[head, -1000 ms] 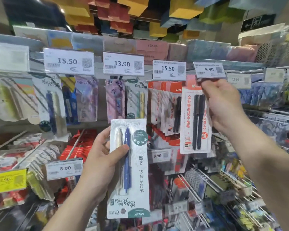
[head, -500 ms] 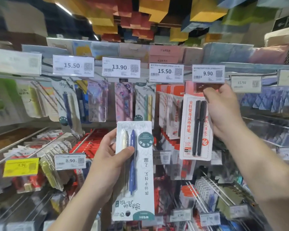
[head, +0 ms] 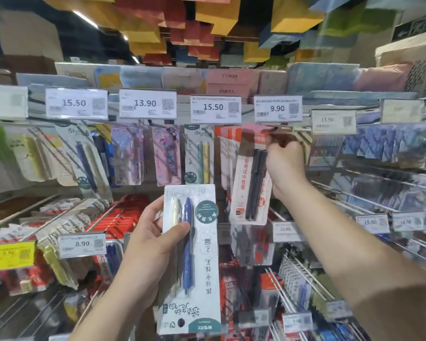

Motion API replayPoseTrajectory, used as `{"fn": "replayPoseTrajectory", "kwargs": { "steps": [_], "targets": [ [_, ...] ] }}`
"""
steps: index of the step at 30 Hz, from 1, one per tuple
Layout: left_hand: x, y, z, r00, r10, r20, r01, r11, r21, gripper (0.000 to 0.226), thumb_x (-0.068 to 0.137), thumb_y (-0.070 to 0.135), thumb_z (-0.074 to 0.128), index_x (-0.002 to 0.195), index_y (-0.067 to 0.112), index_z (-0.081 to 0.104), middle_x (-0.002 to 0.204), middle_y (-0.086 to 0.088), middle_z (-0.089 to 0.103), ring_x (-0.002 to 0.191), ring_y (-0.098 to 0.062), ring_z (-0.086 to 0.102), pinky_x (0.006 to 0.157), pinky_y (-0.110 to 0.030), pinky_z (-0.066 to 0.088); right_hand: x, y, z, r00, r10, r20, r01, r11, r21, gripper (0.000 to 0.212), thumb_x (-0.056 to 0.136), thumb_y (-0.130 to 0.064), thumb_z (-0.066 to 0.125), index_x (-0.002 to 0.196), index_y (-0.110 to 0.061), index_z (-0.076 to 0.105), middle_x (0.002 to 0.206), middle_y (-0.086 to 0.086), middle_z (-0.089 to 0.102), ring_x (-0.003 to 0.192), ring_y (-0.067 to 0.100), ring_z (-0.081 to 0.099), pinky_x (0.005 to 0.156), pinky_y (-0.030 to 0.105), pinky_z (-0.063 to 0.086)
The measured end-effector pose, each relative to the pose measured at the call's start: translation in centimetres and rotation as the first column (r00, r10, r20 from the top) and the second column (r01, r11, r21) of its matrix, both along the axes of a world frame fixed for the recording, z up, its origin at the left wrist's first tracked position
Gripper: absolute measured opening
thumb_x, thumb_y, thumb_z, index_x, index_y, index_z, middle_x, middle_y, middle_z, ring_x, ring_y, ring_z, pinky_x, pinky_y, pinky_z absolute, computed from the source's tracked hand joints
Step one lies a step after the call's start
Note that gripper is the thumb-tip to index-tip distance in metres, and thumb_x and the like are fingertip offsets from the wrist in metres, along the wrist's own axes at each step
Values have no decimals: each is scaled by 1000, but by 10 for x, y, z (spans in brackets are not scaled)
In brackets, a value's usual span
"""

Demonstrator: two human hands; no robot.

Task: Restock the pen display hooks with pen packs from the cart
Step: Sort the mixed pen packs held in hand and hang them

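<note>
— While my right hand (head: 284, 166) is reaching up under the 9.90 price tag (head: 277, 109), which pack is it holding?

— I'm pinching the top of the red-and-white pack of two black pens (head: 252, 183) at its hook; it's hanging tilted, in front of the matching red packs (head: 225, 153).

— And your left hand (head: 153, 244)?

— I'm gripping the white pack with a blue pen and a cream pen (head: 191, 259), thumb across its front, upside down, below the 15.50 price tag (head: 215, 109).
</note>
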State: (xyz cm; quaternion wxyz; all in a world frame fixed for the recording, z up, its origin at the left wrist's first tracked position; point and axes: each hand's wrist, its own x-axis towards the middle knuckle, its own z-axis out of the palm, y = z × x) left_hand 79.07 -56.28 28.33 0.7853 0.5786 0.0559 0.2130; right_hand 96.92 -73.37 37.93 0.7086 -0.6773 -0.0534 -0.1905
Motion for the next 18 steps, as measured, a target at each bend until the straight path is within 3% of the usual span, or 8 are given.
{"fn": "replayPoseTrajectory", "kwargs": {
  "steps": [5,8,10,16,18],
  "targets": [
    [4,-9,0,1000,-9,13,9,1000,-6,52,95,-6,61,137,26,57,116,-17,76,108,-43,71,102,-64,51,-8,4,-15,1000,17,-10,-17,1000,-8,30,105,-40,50,121,-15,50,102,-3,61,99,20,59,81,34,40],
    [4,-8,2,1000,-6,9,7,1000,-22,52,95,-5,61,136,25,58,116,-18,76,108,-46,71,100,-64,51,-14,-3,-36,994,103,-33,-104,993,-58,45,101,-51,52,129,-16,47,114,-1,61,104,17,59,79,36,44],
    [4,-7,4,1000,-7,5,7,1000,-21,51,95,-4,62,136,26,58,115,-18,76,106,-46,71,98,-63,52,-13,-7,-47,991,130,-20,-131,984,-122,56,98,-56,57,135,-16,45,122,-1,61,111,18,60,88,39,48],
    [6,-13,10,1000,-29,-5,29,1000,4,50,96,-4,61,134,28,58,111,-16,78,97,-41,76,94,-58,55,-3,0,-37,995,92,-25,-95,981,-167,54,104,-42,55,143,-8,37,131,3,52,116,21,51,94,35,41],
    [8,-15,10,1000,-28,-8,28,1000,6,50,95,-4,62,134,28,58,111,-16,78,96,-41,76,93,-58,55,4,5,-34,997,66,-51,-73,983,-171,47,106,-36,53,141,-8,38,123,4,56,106,23,57,89,35,44]
  ]
}}
